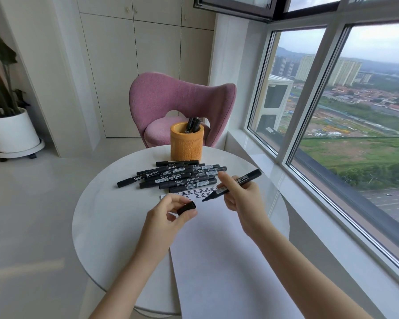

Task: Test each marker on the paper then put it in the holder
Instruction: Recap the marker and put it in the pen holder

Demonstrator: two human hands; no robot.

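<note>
So the right hand [240,199] has its fingers wrapped round an uncapped black marker [249,177]. It's tilted with the nib aimed down and left at the paper [217,249], just above the sheet near the rows of 正 test marks [194,194] at its far edge. The nib doesn't look like it's touching, but it's close enough that I can't be totally sure.

The left hand [168,212] pinches the cap [186,207] between thumb and fingertips, just beside the nib. Makes sense to me: keep it close so it can go straight back on after the scribble.

The pile of capped markers [171,178] lies on the round white table [97,215] right past the top of the paper, within easy reach. I'd guess those are the untested ones. The orange pen holder [186,146] stands upright behind the pile with a few markers [192,124] poking out, presumably ones that passed.

By my read it's early going, with most of the pile left. Next bit needs a light touch on a blank patch beside the existing marks, then a recap before dropping it in, otherwise ink ends up on fingers or inside the holder
</note>
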